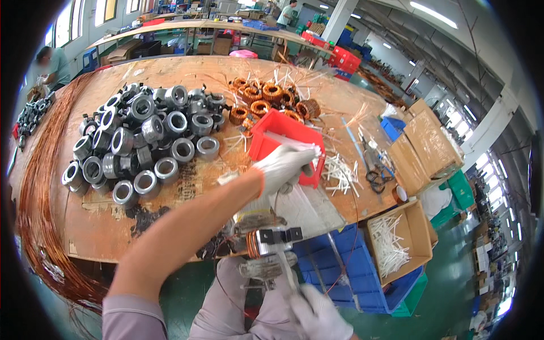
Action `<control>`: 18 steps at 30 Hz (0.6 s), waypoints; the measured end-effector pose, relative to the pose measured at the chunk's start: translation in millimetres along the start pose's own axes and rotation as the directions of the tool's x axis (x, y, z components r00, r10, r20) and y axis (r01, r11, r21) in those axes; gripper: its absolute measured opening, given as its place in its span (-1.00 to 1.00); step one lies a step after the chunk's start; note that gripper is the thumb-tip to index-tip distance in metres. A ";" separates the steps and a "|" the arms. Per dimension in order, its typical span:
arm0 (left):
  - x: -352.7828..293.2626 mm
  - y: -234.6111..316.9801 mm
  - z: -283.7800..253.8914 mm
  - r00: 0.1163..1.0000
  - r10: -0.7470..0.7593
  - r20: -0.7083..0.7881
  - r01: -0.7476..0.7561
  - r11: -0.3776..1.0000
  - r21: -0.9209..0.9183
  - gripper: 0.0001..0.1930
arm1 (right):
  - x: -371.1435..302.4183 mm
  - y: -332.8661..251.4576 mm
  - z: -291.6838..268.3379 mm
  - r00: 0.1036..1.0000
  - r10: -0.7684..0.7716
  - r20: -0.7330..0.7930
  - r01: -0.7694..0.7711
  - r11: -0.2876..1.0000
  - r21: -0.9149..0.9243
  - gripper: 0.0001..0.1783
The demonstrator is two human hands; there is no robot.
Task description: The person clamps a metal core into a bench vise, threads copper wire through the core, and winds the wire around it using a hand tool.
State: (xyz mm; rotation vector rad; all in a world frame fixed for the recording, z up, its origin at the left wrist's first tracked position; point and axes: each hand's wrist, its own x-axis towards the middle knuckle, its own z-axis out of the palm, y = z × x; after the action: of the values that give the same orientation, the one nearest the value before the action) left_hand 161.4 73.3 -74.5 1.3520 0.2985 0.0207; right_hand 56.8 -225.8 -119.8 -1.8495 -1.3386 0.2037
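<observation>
Your left hand [283, 168] is partly curled at the red bin [260, 137]; contents undetermined. Your right hand [322, 318], blurred, meets a pale strip [288, 271]; grip undetermined. The copper-wound core [260, 242] sits between both hands.

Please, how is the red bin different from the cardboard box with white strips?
The red bin is bright red; the cardboard box is plain brown. The bin stands on the wooden table; the box sits beyond the table's edge. The left hand is at the bin and away from the box. Both are open at the top.
</observation>
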 end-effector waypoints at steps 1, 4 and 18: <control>0.3 11.9 6.2 1.000 0.018 0.022 -0.024 0.962 0.274 -0.50 | -36.1 -12.7 2.5 0.980 0.198 -0.011 -0.197 0.979 0.047 -0.73; -3.0 40.8 57.5 0.981 -0.026 0.193 -0.142 0.581 0.801 -0.51 | -162.9 -26.1 14.9 0.848 0.528 0.042 -0.530 0.847 0.042 -0.70; -96.2 48.8 129.4 0.694 0.609 0.383 -0.281 -0.261 0.924 -0.36 | -797.2 -147.5 100.3 -0.315 0.931 0.186 -0.840 -0.183 -0.510 -0.61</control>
State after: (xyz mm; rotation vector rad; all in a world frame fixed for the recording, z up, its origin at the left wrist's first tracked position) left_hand 105.5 -57.6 15.7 3.0161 -0.1681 0.8444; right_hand -439.9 -836.6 -337.3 -2.7039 0.4340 1.6527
